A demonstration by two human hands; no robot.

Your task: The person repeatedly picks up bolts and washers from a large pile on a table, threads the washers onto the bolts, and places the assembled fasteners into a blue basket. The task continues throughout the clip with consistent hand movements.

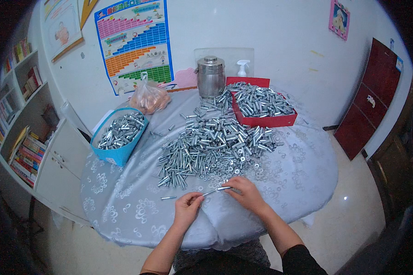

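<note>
- The left hand [187,207] and right hand [247,192] are both pinching one bolt [215,190] between them, close over the desk [124,201].
- One loose bolt [168,198] is lying just left of the left hand.
- A big pile [211,146], too many to count, is waiting just past the hands.
- One blue basket [119,133] and one red box [261,107] are holding more.
- Lots looks left to do.
</note>
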